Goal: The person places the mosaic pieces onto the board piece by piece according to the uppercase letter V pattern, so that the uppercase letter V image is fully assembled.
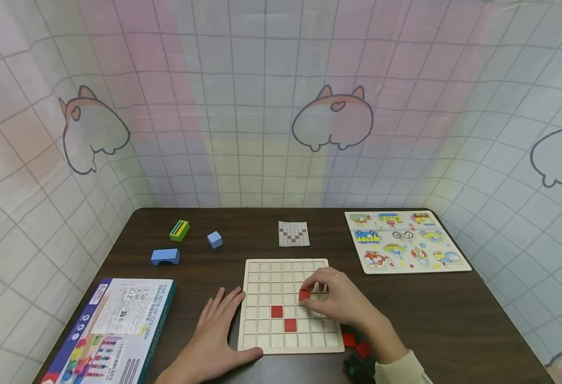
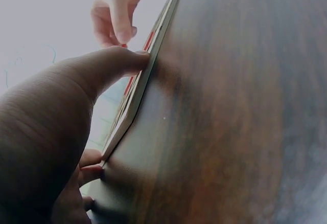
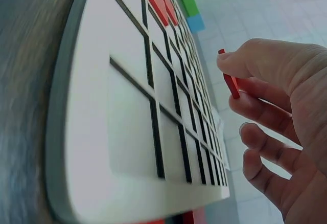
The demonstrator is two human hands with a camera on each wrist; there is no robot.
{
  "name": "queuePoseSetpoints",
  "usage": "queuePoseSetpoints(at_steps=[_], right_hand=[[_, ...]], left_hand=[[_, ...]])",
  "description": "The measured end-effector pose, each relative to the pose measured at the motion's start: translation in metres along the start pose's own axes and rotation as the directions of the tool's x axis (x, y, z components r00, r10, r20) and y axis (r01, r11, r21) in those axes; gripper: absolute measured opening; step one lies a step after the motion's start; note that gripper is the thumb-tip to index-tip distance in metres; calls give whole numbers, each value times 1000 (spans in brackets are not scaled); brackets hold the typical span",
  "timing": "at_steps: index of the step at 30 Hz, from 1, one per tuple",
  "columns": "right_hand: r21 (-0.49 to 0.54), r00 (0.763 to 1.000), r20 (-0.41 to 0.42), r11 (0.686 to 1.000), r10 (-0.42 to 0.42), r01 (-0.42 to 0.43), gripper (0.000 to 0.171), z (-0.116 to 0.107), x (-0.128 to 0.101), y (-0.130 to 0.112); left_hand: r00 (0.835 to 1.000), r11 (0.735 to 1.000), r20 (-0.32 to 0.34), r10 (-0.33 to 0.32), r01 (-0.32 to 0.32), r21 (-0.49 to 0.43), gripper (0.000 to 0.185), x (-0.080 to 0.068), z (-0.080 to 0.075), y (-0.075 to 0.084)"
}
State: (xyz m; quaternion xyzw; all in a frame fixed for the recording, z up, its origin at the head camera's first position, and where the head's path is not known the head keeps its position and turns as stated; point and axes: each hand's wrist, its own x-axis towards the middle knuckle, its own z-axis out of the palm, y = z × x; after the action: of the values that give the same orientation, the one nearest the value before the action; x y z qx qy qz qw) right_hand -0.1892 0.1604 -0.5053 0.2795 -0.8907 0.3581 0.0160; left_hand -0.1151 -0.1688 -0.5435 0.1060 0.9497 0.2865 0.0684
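Where the dark wooden table [image 1: 453,314] carries a pale wooden grid board [image 1: 261,277], two hands are at work on it.

Right hand [image 1: 338,301]: over the right half of the board, thumb and fingers pinching a flat red square tile [image 1: 304,295]; the right wrist view shows the tile [image 3: 231,83] held on edge, lifted clear of the board's cells [image 3: 133,132].

Left hand [image 1: 213,333]: fingers straight and spread, palm down on the table, holding nothing, thumb against the board's left edge near its near corner; the left wrist view shows the thumb [image 2: 110,68] touching the board's rim [image 2: 138,98].

Placed tiles: two red squares seated in the board, one [image 1: 276,311] in a middle cell, one [image 1: 290,325] in the cell diagonally nearer and to the right.

Loose tiles [image 1: 356,344]: a few red squares on the table, just off the board's near right corner, beside the right wrist.

Pattern card [image 1: 293,233]: small grid print with red cells, beyond the board.

Other items: vehicle peg puzzle [image 1: 405,241] at the far right; blue arch block [image 1: 165,256], blue cube [image 1: 214,239] and green striped block [image 1: 179,230] at the far left; printed box [image 1: 112,330] at the near left.
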Motion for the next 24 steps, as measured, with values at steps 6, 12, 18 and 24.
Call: queuePoseSetpoints(at_steps=[6,12,18,24], right_hand=[[7,1000,25,1000,9,-9,20,5,7,-7],[13,998,55,1000,26,-27,19,12,14,-14],[14,998,62,1000,-11,10,20,19,20,-20],[15,995,95,1000,3,-5,18,25,27,-28]], left_hand=[[1000,1000,-2,3,-3,2,132,0,0,-1],[1000,1000,-7,11,-11,5,132,0,1,-2],[1000,1000,-12,8,-8,0,133,0,3,-4],[1000,1000,-23,20,-20,3,131,-1,3,-5]])
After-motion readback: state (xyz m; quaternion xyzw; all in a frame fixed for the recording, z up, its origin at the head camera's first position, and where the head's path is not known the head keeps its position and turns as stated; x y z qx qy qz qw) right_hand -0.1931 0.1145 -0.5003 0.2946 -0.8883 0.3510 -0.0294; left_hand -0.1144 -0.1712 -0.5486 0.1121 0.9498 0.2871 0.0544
